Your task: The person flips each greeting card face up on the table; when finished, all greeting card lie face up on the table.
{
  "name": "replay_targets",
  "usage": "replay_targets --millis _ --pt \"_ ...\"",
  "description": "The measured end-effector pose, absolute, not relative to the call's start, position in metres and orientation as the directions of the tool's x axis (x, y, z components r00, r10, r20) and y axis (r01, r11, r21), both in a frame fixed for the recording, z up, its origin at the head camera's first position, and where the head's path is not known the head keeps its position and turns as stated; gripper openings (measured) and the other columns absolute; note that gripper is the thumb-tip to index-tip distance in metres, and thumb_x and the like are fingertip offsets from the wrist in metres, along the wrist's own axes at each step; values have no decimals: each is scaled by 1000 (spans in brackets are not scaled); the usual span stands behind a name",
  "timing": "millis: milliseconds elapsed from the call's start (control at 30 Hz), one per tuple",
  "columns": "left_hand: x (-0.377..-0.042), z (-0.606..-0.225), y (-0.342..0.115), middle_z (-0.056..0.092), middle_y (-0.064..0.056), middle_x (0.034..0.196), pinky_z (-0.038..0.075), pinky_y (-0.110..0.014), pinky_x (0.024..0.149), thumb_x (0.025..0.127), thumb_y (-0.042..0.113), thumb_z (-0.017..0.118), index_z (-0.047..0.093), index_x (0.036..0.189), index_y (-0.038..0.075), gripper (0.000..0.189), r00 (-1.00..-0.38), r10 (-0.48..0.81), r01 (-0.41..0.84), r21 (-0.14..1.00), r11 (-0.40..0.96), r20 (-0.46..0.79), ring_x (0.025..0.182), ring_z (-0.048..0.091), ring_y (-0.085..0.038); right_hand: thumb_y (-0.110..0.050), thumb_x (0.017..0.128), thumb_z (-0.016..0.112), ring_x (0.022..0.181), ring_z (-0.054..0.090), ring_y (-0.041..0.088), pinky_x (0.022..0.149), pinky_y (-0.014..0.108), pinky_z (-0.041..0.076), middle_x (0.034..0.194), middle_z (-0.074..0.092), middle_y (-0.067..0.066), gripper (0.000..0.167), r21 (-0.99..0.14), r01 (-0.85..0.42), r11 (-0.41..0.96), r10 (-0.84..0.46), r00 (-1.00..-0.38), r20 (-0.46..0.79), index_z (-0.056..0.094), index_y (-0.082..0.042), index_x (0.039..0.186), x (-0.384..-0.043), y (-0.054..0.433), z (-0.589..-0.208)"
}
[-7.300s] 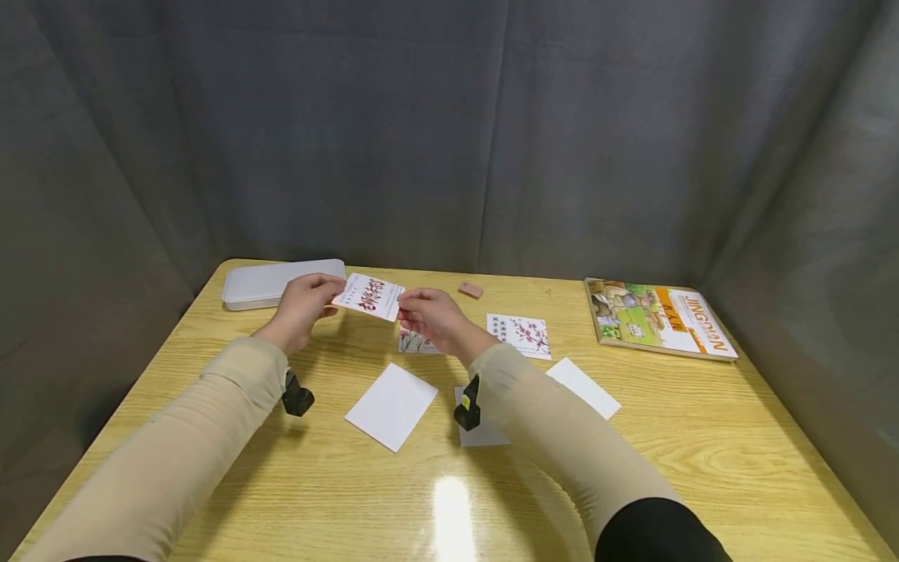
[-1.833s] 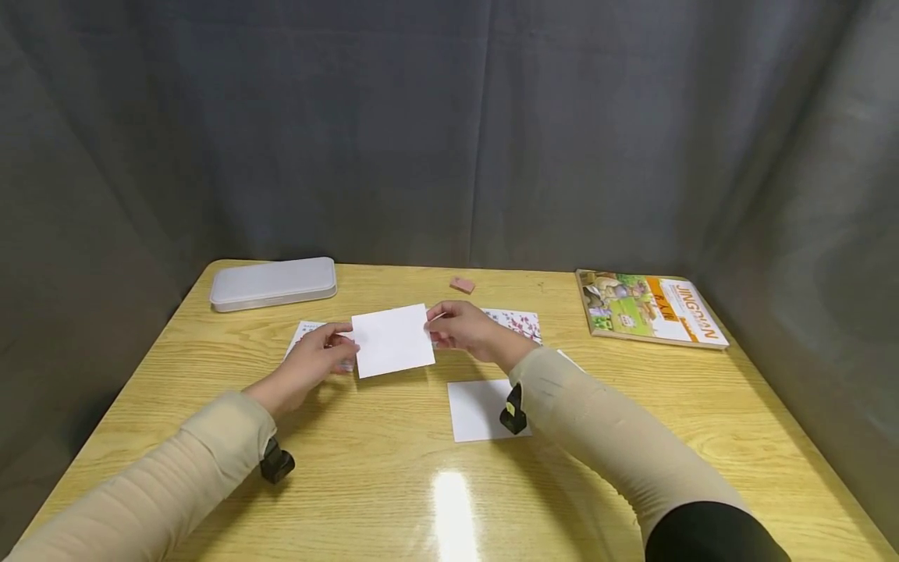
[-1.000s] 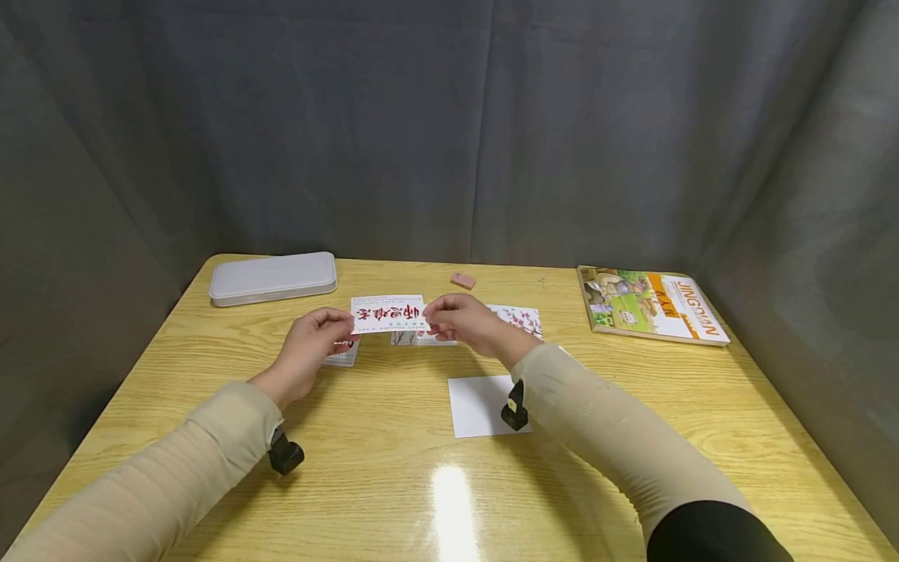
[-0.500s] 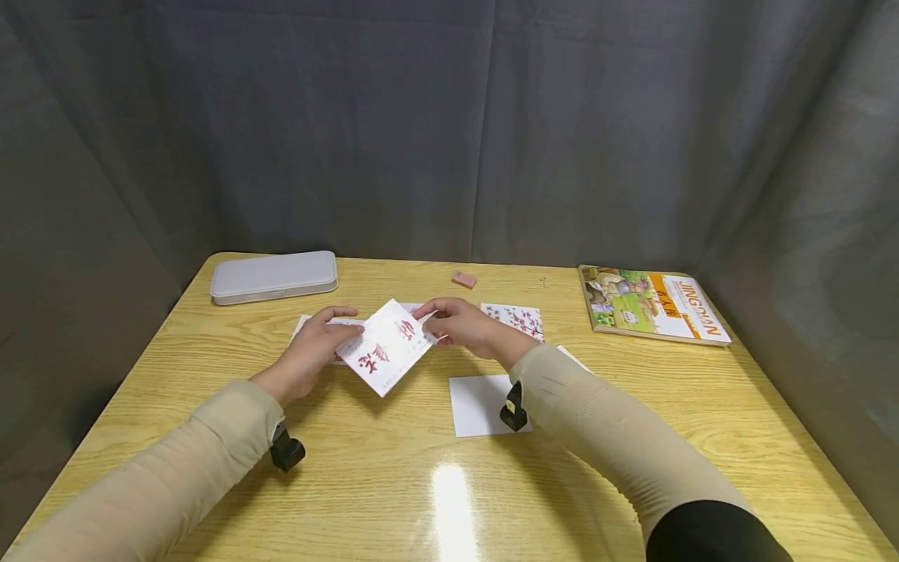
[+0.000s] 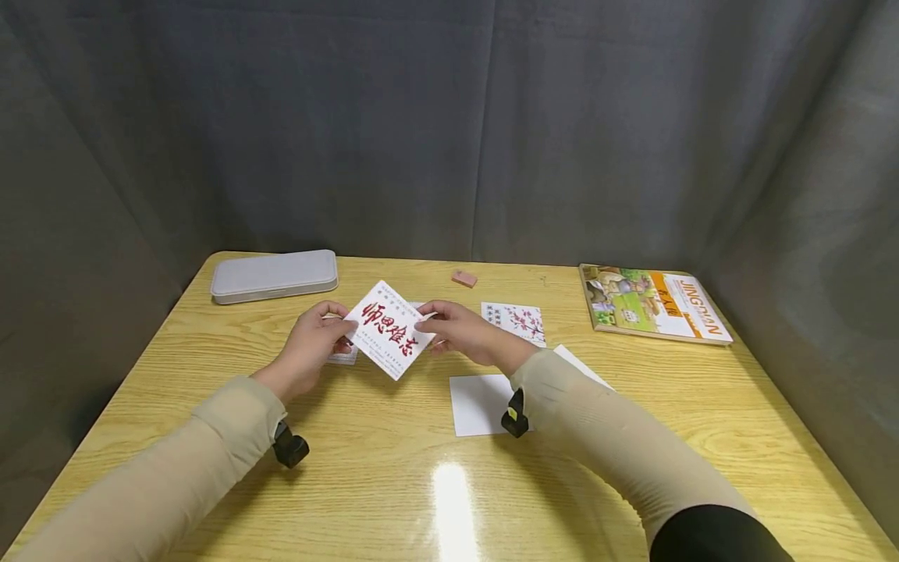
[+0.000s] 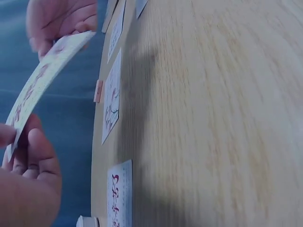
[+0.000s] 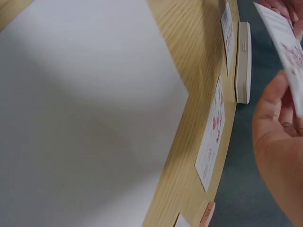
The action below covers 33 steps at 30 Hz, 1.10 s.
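In the middle of the head view, the left hand and the right hand hold one card between them, raised above the table. The card is turned cornerwise, its face with large red writing towards the camera. The left hand pinches its left corner, thumb on the printed face and fingers curled behind; the right hand pinches the right corner in the same way. The left wrist view shows the card bowed slightly between the two grips.

Below the left hand's fingertips, a second red-lettered card lies on the table, partly covered. Behind the held card lies a flower card, plainer in the left wrist view, at left of centre. Right of centre in the head view, a blossom card lies just beyond the right forearm. A blank white card lies below centre, and another white sheet shows partly from under the right sleeve.

Along the table's far edge sit a pale case at left, a small pink block near the centre and a picture book at right, before a grey curtain.
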<state>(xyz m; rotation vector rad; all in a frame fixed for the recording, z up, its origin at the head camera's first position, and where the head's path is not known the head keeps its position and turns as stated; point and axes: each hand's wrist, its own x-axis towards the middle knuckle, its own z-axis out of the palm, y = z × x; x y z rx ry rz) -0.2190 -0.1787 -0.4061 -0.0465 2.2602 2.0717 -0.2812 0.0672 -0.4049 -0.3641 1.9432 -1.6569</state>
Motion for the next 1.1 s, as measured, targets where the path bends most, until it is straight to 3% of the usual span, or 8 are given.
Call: replay_targets --millis 100,233,400,533,667,833,933,1100 --pt "-217 -406 -182 63 1 81 53 -22 66 104 1 51 46 106 -1 6 -996 25 -82 996 39 -83 67 59 -8 3 103 55 83 62 19 75 30 52 95 61 7 16 -974 144 173 -537 -815 -215 55 4 119 -283 71 -407" --pt "-214 -408 -185 60 -1 86 54 -23 68 102 2 53 47 104 -2 6 -993 56 -97 992 86 -102 74 60 -9 7 101 56 80 62 19 75 30 54 85 63 6 14 -980 132 152 -546 -815 -194 54 1 114 -283 72 -408" --pt "-210 -411 -188 55 -12 109 50 -30 79 103 9 55 50 120 -5 23 -998 53 -27 948 318 -46 96 54 -19 9 100 54 76 62 16 76 30 55 81 65 6 15 -959 160 232 -627 -729 -273 54 -1 112 -281 76 -408" --pt "-206 -412 -183 59 -21 118 49 -42 87 100 10 59 54 123 -7 29 -985 147 160 822 547 94 108 57 -33 7 99 57 73 62 14 71 27 54 79 65 6 14 -925 128 358 -671 -654 -350 56 -1 111 -278 75 -412" --pt "-198 -413 -173 62 -21 122 50 -53 96 96 10 63 60 124 -5 32 -912 369 391 647 655 179 114 60 -38 5 95 63 69 59 13 66 24 52 75 64 6 14 -891 58 449 -641 -675 -367 59 1 108 -276 72 -416" --pt "-186 -416 -160 60 -14 132 46 -51 107 96 15 66 64 130 0 37 -771 625 602 462 651 124 125 55 -34 4 91 67 64 58 12 63 22 52 72 63 5 17 -837 -45 546 -592 -727 -347 62 2 107 -274 66 -421" --pt "-182 -417 -154 59 -16 135 43 -51 110 95 16 67 67 132 3 39 -708 703 669 391 632 74 130 52 -35 1 90 70 63 60 11 62 21 52 70 63 3 19 -787 -114 606 -580 -740 -340 63 0 107 -273 63 -422" --pt "-181 -421 -151 57 -19 139 42 -51 111 95 19 68 69 130 4 38 -665 747 707 324 629 1 131 52 -37 -2 90 74 60 60 11 58 21 50 68 63 2 20 -708 -211 674 -579 -746 -329 63 -4 107 -270 59 -422"
